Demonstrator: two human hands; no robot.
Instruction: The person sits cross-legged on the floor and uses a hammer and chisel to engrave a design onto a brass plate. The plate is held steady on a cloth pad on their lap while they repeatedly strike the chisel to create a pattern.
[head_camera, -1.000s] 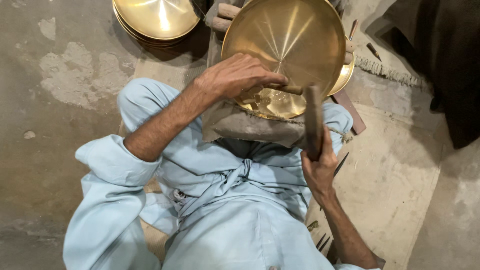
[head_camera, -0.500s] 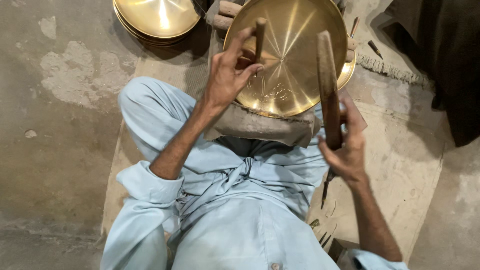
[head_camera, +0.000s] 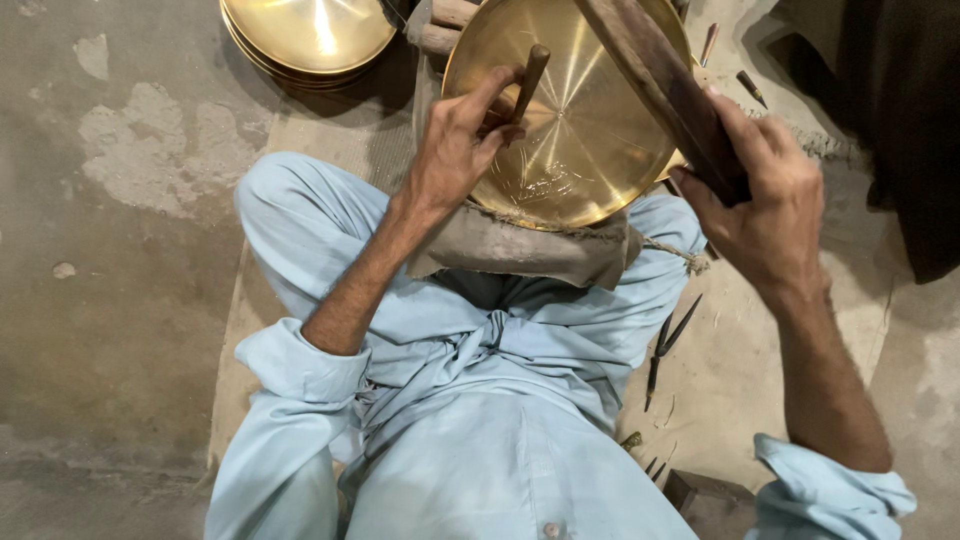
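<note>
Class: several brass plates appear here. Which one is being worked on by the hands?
The large brass plate on the lap cloth; the left hand holds a punch against it. The stacked plates lie untouched.

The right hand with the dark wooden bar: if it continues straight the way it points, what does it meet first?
Probably the punch held by the left hand; behind it lies the brass plate. Depth is unclear.

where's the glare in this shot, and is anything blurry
Head view: streaky glare on the brass plate and a bright hotspot on the stacked plates; the wooden mallet in the right hand looks slightly soft; left hand and chisel sharp.
</note>
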